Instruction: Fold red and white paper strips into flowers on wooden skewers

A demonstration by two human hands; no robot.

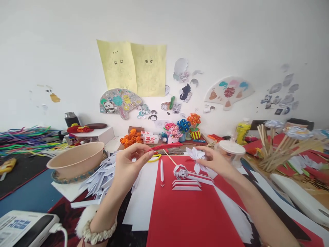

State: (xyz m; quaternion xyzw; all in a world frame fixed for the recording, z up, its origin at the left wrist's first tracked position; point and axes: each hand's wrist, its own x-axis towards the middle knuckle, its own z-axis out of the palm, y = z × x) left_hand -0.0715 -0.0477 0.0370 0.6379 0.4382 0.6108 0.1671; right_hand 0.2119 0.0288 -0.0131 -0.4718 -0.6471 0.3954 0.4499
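My left hand (133, 157) pinches one end of a red folded paper strip (169, 145), which points to the right. In my right hand (215, 159) is a white paper flower (195, 158) with pointed petals, gripped at its right side. Between the hands, a rolled paper rose (181, 171) on a thin wooden stick (169, 156) lies on the red paper sheet (190, 216). Several narrow folded paper strips (186, 188) lie below the rose. One more folded strip (161, 172) lies upright on the sheet's left edge.
Left of the sheet are a pile of white folded paper (100, 178), a beige bowl (75, 156) and a white power bank with a cable (25, 228). Pipe-cleaner flowers in pots (183, 127) stand at the back. To the right are a lidded cup (231, 148) and wooden sticks (268, 151).
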